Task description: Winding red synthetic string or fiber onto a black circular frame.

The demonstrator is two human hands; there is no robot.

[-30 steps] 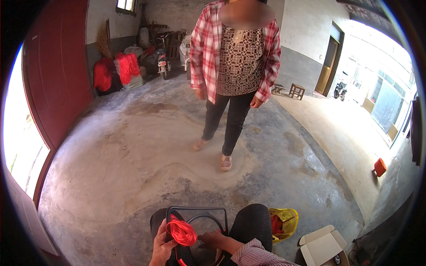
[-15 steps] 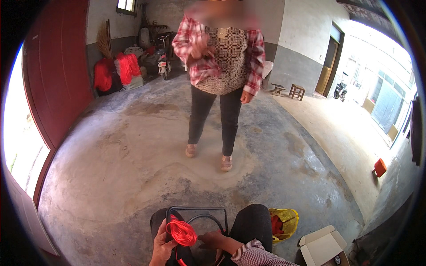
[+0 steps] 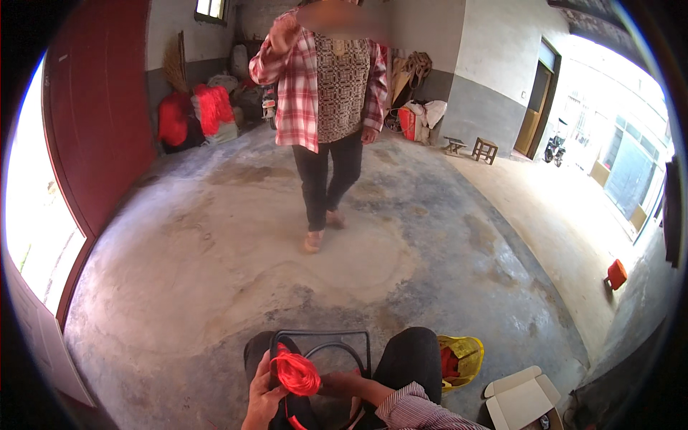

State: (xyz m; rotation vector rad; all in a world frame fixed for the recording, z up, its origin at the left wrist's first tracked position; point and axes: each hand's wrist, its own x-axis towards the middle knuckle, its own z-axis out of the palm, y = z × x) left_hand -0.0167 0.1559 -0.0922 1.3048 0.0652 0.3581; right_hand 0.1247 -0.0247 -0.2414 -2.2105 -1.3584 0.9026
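A coiled bundle of shiny red cord (image 3: 297,373) is in my left hand (image 3: 262,393), whose thumb and fingers are closed on its left side. My right hand (image 3: 345,385) reaches in from the right, close against the bundle's lower right; its fingertips are hidden behind the cord. Between my knees stands a black metal frame (image 3: 322,332) with a curved black bar inside it. A red strip (image 3: 292,421) hangs below the bundle, beside my left wrist.
A yellow container (image 3: 469,362) with red material inside stands right of my knee, near an open cardboard box (image 3: 523,401). Ahead, a person (image 3: 319,100) in a plaid shirt stands on the concrete floor. Red bundles (image 3: 213,109) and small stools (image 3: 484,150) stand farther back.
The person in plaid has stepped back and to the left, with one hand now raised higher. My hands stay nearly in place around the red cord.
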